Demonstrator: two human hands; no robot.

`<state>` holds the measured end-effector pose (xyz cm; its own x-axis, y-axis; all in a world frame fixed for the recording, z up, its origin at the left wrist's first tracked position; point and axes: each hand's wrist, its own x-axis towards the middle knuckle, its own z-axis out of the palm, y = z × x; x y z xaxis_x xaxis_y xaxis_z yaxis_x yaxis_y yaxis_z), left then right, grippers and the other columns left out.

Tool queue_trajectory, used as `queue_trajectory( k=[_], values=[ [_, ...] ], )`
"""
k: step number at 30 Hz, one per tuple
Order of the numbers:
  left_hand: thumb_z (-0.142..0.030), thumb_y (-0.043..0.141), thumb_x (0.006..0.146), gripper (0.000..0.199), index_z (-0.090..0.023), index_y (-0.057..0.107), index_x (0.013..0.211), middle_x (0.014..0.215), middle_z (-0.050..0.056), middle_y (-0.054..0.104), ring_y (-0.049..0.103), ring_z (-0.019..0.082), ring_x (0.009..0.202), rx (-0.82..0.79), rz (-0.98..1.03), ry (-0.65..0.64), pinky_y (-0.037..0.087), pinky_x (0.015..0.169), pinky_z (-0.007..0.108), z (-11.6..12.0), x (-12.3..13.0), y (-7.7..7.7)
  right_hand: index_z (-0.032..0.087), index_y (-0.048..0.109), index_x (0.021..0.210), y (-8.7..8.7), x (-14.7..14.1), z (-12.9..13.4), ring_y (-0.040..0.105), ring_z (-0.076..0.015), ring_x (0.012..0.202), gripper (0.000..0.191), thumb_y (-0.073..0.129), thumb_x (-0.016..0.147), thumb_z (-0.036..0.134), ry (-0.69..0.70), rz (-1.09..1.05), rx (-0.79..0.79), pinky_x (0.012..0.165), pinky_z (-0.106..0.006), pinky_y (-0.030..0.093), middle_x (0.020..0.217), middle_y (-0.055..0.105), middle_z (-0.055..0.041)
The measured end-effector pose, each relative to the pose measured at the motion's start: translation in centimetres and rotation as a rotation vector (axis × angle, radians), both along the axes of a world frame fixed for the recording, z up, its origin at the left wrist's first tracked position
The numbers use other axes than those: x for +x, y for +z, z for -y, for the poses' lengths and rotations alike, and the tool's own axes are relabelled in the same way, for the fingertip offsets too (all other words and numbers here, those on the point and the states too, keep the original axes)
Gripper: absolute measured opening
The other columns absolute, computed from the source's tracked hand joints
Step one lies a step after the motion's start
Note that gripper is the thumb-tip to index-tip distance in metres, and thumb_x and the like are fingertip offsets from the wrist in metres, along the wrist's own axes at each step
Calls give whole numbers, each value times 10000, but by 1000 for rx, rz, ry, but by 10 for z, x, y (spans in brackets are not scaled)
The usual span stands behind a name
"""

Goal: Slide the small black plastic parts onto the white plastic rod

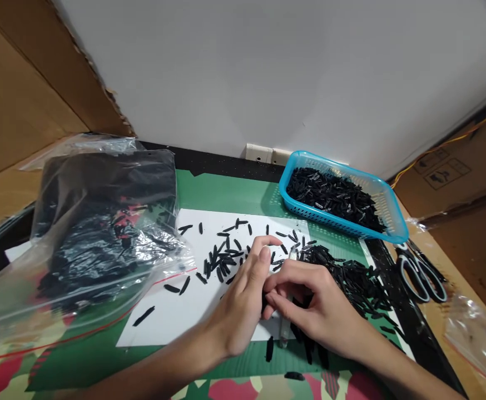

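Over the white sheet [176, 328], my left hand [247, 289] is curled, index finger and thumb raised. The fingertips of my right hand [312, 294] are pinched together against the left hand's curled lower fingers. Something dark shows between the hands, but I cannot make out what they hold. A pale translucent stick-like thing [284, 334] passes beneath my right hand; whether it is gripped is hidden. Loose short black strips [222, 261] lie scattered on the sheet beyond my left hand. A dense pile of black strips [360, 283] spreads to the right, partly behind my right hand.
A blue basket [343, 225] with many black strips stands at the back right. Scissors [420, 275] lie right of it. A clear zip bag [113, 250] with black contents covers the left side. Cardboard [26, 72] and a wall [268, 72] border the green mat [222, 191].
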<state>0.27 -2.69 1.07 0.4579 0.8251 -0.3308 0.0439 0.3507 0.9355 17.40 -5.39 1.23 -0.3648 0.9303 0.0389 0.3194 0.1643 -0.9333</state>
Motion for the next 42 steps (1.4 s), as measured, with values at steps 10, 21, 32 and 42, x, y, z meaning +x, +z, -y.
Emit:
queue_trajectory(
  k=[10, 21, 32, 42],
  values=[
    [-761, 342, 1013, 553, -291, 517, 1248, 539, -72, 479, 323, 104, 417, -111, 52, 12, 239, 380, 165, -4, 4, 3, 216, 648, 972, 8, 4, -1, 606, -153, 795, 88, 603, 1048, 218, 51, 41, 24, 737, -291, 458, 885, 682, -4],
    [-663, 576, 974, 436, -271, 422, 862, 453, -133, 299, 137, 51, 373, -304, 131, 11, 120, 342, 112, -18, 4, -3, 203, 590, 986, 4, 4, -7, 492, -115, 693, 95, 566, 1063, 253, -174, -91, 70, 619, -254, 404, 854, 584, 15],
    [-662, 536, 1005, 472, -223, 492, 839, 500, -100, 395, 222, 48, 401, -218, 153, -85, 175, 360, 131, -13, -2, -6, 213, 564, 1003, -3, 2, -10, 498, -111, 619, 101, 545, 1077, 279, -236, -151, 106, 559, -243, 390, 766, 590, 25],
    [-648, 543, 1014, 482, -213, 486, 815, 473, -122, 347, 197, 31, 380, -211, 171, -26, 165, 351, 112, -11, 3, -5, 194, 661, 964, -5, 5, -13, 539, -99, 651, 179, 724, 999, 358, -262, -198, -14, 556, -218, 395, 790, 643, 20]
  ],
)
